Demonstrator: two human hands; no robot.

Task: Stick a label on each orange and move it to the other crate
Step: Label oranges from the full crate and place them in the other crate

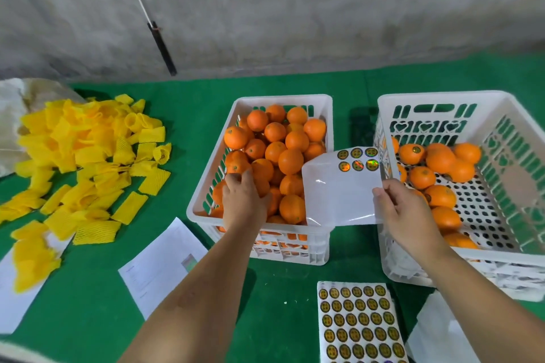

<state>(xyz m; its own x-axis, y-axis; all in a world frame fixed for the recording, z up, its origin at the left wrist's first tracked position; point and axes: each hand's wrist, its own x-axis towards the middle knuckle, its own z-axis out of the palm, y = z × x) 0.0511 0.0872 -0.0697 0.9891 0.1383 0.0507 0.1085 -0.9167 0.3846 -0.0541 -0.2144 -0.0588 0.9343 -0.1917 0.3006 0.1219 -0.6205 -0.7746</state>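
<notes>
A green table cover (88, 289) fills most of the view, under a grey wall (295, 9). On it stand two white plastic crates. The right crate (442, 97) holds about a dozen oranges on its perforated floor; one orange (411, 153) near its back left corner carries a shiny round label. The middle crate (324, 103) is piled full of oranges. On the left lies a heap of yellow foam nets (88, 150), and two white papers (159, 262) lie near the front edge. A full sheet of round labels (358, 324) lies flat in front of the crates.

The left hand (243, 200) reaches into the middle crate, its fingers curled around an orange (237, 165) at the left side of the pile. The right hand (404, 209) pinches the lower corner of an almost used label sheet (342, 186), held between the two crates, with six labels left at its top.
</notes>
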